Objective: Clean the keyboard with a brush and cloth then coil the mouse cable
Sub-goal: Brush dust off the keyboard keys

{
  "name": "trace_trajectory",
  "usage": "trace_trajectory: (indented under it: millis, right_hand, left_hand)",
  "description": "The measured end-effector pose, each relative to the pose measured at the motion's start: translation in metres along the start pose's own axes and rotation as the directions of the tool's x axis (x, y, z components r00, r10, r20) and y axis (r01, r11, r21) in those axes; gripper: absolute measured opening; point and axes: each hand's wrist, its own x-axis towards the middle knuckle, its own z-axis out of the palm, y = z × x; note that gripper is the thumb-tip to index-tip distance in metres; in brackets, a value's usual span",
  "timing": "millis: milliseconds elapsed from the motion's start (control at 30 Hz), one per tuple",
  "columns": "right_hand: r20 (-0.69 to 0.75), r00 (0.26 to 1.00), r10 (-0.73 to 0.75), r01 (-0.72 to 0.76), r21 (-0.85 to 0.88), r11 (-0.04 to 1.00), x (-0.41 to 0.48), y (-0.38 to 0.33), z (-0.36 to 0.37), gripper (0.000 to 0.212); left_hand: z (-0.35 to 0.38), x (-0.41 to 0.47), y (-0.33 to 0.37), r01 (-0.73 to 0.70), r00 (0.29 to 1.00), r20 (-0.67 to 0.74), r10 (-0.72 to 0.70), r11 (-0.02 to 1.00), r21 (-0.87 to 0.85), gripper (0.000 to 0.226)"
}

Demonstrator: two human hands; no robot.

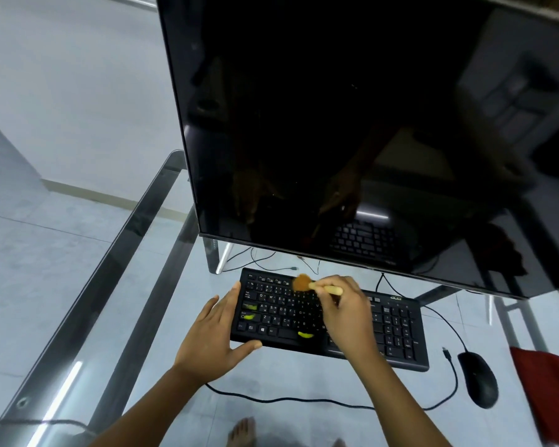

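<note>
Right hand [346, 312] has the brush [307, 283] pinched by its pale wooden handle, fingers curled round it, and the orange-brown bristles are down on the upper key rows, just ahead of the knuckles. Left hand [217, 337] is spread flat-fingered against the left end of the keyboard, fingertips at the far corner, thumb along the near edge, bracing it.

Biggest thing around: the dark monitor [352, 124], looming right above and beyond the brushing hand, its screen off and mirroring the keys and the hands. Under everything, the glass table [136, 240] with its grey metal frame running away to the left of the grip; pale floor tiles [46, 253] show through and beyond it, and a bare foot [242, 430] shows through the glass below the forearms.

Keyboard [391, 330], black, lies flat directly beneath both hands, its number pad stretching off to the right of the grip. Further right, at the table's edge, a red cloth [546, 388]. Between cloth and keyboard sits the black mouse [478, 379], well clear of the brush, untouched. Mouse cable [446, 324] arcs from its nose up behind the keyboard, uncoiled. A second black cable [288, 398] trails across the glass under both wrists, ending in a free plug beside the mouse. Smallest: yellow-green marks [305, 334] on a few keys, just below the grip.
</note>
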Motion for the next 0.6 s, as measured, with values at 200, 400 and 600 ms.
trace_trajectory:
  millis: [200,400,600]
  right_hand:
    - [0.152,0.983,0.105,-0.112,0.037,0.993,-0.023,0.009,-0.005,0.030]
    - [0.218,0.973,-0.073,0.044,0.133,0.990,-0.041,-0.027,0.014,0.026]
    - [0.111,0.994,-0.005,0.001,0.040,0.999,-0.037,-0.016,0.013,0.018]
  left_hand:
    - [-0.001,0.000,0.000,0.012,0.999,0.029,-0.012,1.000,0.008,0.100]
    - [0.000,0.000,-0.002,0.022,0.999,0.036,-0.023,0.999,0.036,0.102]
    - [0.000,0.002,0.000,0.024,0.999,0.032,-0.025,0.999,0.028,0.104]
